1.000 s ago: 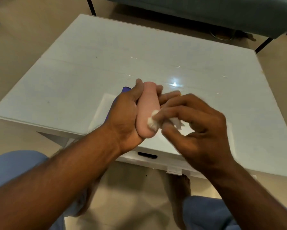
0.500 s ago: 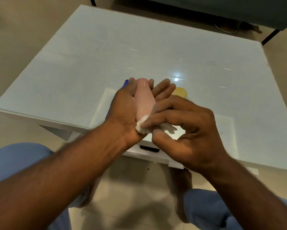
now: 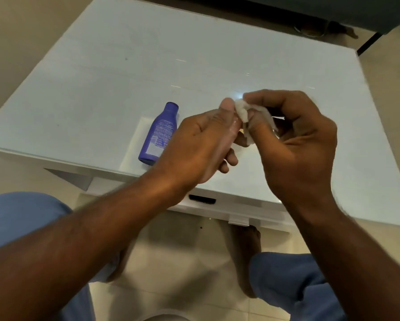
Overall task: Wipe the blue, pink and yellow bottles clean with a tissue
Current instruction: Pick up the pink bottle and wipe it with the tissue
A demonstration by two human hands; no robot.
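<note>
My left hand [image 3: 194,147] grips the pink bottle [image 3: 232,132] above the table's near edge. The back of that hand hides nearly all of it; only a glossy strip shows. My right hand [image 3: 298,140] pinches a crumpled white tissue [image 3: 243,111] against the bottle's upper end. The blue bottle [image 3: 158,133] lies on its side on the table just left of my left hand, cap pointing away from me. A small yellow patch [image 3: 241,130] between my hands may be the yellow bottle; the rest of it is hidden.
The white glossy table [image 3: 194,54] spreads out beyond my hands, with a drawer handle [image 3: 202,200] under its near edge. A dark piece of furniture [image 3: 333,10] stands past the far edge. My knees in blue trousers and bare feet are below.
The tissue has travelled from the pink bottle's lower end to its upper end. My left hand has turned its back to the camera, hiding the bottle. The blue bottle now shows fully.
</note>
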